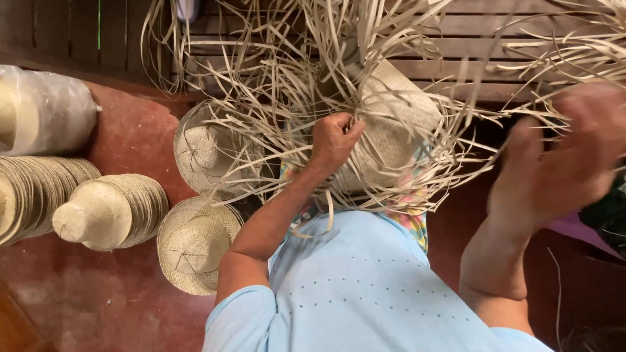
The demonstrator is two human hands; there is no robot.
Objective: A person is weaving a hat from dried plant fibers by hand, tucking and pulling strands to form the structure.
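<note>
An unfinished woven straw hat (391,124) rests on my lap, with many long loose straw strands (293,58) fanning out from its edge. My left hand (334,140) is shut on a bunch of those strands at the hat's left side. My right hand (561,156) is raised at the right, blurred by motion, fingers apart and holding nothing that I can make out. My light blue shirt (365,287) fills the lower middle.
Two finished straw hats (195,241) lie on the red floor (117,300) to the left. Stacks of hats (111,212) stand further left, one stack wrapped in clear plastic (45,107). A wooden bench (495,58) runs across the top.
</note>
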